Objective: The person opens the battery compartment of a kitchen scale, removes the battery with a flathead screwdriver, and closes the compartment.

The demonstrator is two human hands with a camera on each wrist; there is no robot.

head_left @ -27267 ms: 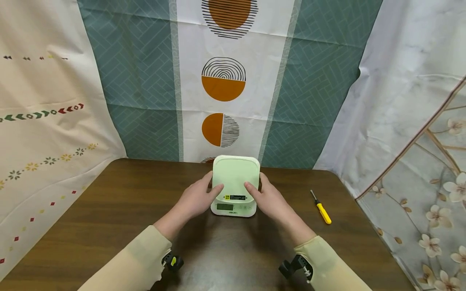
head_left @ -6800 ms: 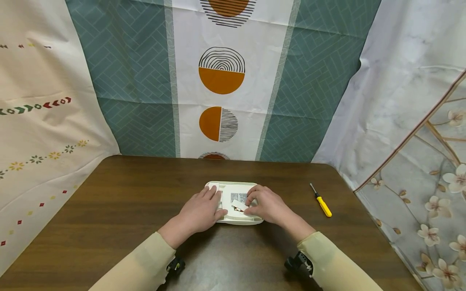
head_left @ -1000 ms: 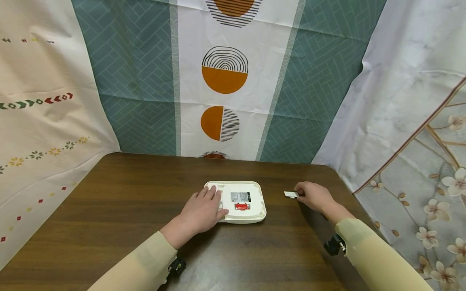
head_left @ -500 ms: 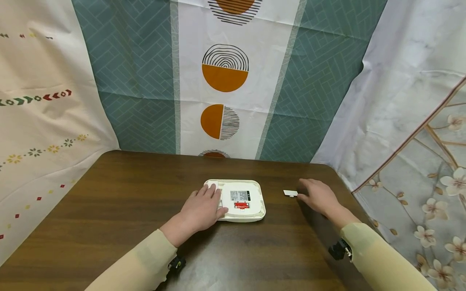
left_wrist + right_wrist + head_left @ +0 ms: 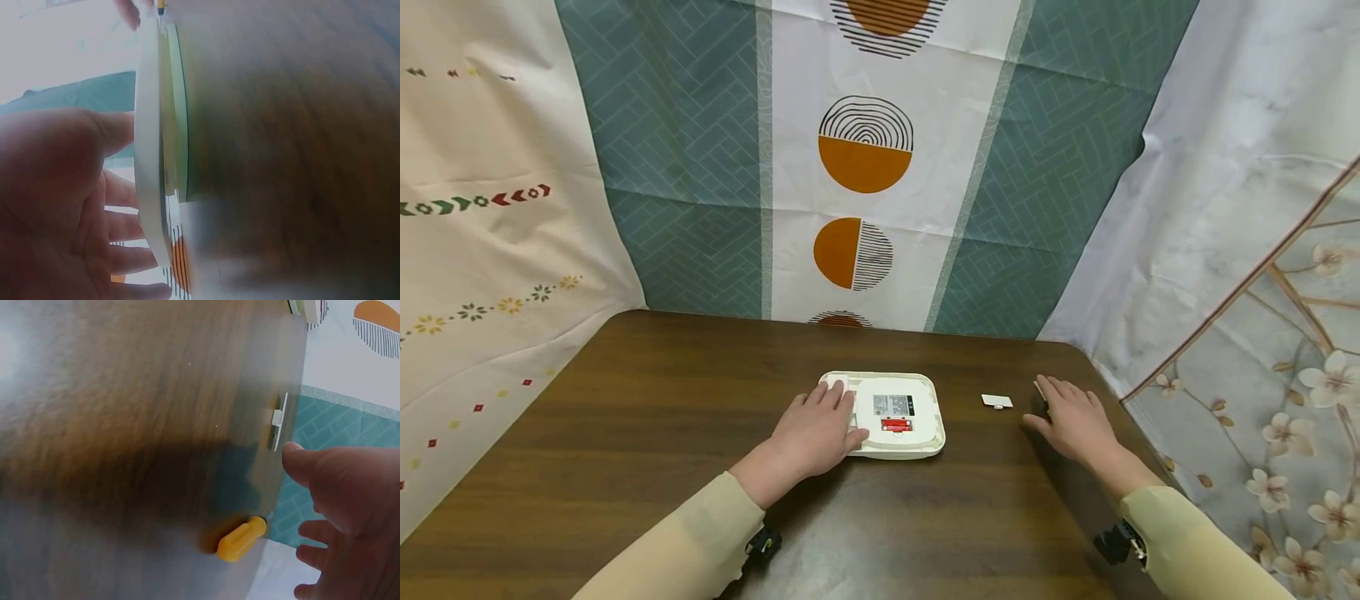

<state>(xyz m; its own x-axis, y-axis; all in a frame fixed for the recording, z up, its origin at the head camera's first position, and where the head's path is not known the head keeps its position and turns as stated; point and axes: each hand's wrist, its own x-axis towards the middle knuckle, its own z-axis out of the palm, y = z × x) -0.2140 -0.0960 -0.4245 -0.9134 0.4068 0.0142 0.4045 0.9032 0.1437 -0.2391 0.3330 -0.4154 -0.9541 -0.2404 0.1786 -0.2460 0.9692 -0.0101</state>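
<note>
A kitchen scale lies upside down on the table, its battery compartment uncovered and red batteries showing. My left hand rests on the scale's left end with its fingers extended; the left wrist view has the thumb and fingers along the pale edge. To the right lies the white battery cover, touched by neither hand. My right hand is above the screwdriver, fingers loosely spread. It hides most of the tool in the head view, but the yellow screwdriver handle shows below that hand in the right wrist view.
The brown wooden table bears all these things. Behind it hangs a patterned cloth, with a floral curtain at the right and a cream one at the left.
Since the oldest frame the scale has been turned over and its battery cover taken off. Within the last second my right hand released the cover and moved right, over the screwdriver. The left hand stayed.
</note>
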